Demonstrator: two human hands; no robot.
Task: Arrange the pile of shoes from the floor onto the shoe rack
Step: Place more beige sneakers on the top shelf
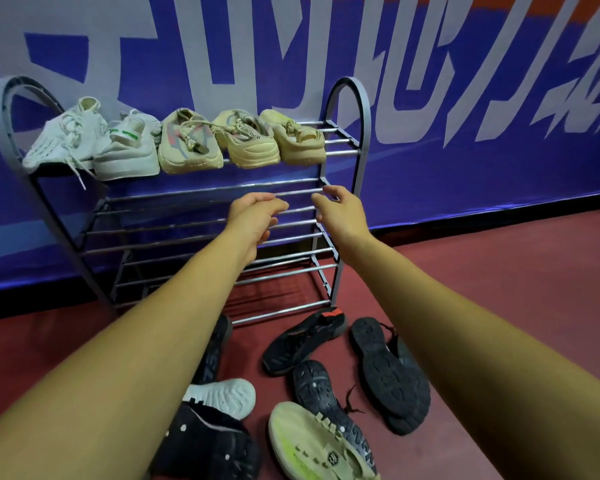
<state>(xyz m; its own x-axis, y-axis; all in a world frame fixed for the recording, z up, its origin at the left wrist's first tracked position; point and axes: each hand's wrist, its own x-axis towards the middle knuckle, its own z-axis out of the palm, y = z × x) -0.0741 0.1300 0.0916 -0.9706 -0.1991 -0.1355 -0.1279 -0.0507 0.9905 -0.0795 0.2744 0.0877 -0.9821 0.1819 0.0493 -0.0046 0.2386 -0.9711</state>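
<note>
We see the grey shoe rack against the far wall, mostly black shoes strewn near it on the floor, pointing every way, some sole-up, five pale sneakers abreast on its top shelf, lengths running near-to-far, and our left hand and right hand relaxed, holding nothing.

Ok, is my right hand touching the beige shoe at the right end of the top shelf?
Apart. The head view shows the right hand below the beige shoe, bare rack bars between them.
</note>
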